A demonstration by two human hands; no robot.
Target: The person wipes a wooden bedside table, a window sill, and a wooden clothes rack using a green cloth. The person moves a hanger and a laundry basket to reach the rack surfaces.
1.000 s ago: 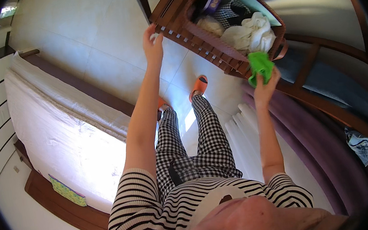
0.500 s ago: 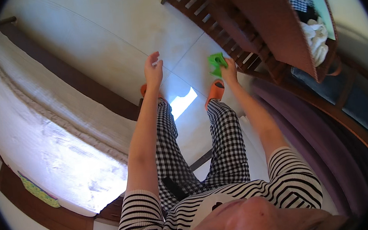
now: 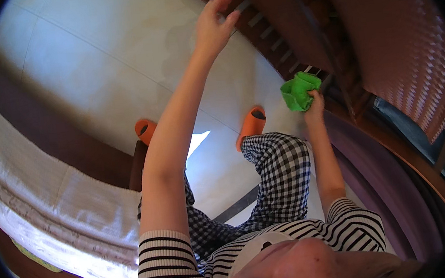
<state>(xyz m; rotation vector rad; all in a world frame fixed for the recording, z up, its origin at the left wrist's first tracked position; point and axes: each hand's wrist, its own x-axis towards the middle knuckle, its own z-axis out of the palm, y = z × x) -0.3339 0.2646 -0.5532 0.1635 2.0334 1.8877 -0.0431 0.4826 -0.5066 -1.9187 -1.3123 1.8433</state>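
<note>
My right hand [image 3: 314, 106] is closed on a bright green cloth [image 3: 301, 90], which is bunched above the fingers in front of the dark wooden slatted rack [image 3: 271, 36]. My left hand [image 3: 214, 27] is stretched far forward and holds nothing. Its fingers and thumb are apart, near the slats of the rack but not visibly touching them. A woven reddish-brown basket [image 3: 385, 35] stands on the rack to the right; its inside is out of sight from here.
A bed with a pale cover [image 3: 65, 193] and a dark side rail [image 3: 52, 119] runs along the left. Purple curtain [image 3: 379, 187] hangs at the right beside blue fabric [image 3: 407, 119]. My feet wear orange slippers [image 3: 252, 123] on the tiled floor [image 3: 115, 47].
My left hand has moved forward and right toward the rack. The right hand has shifted right with the green cloth. The view has turned, so the basket's contents no longer show.
</note>
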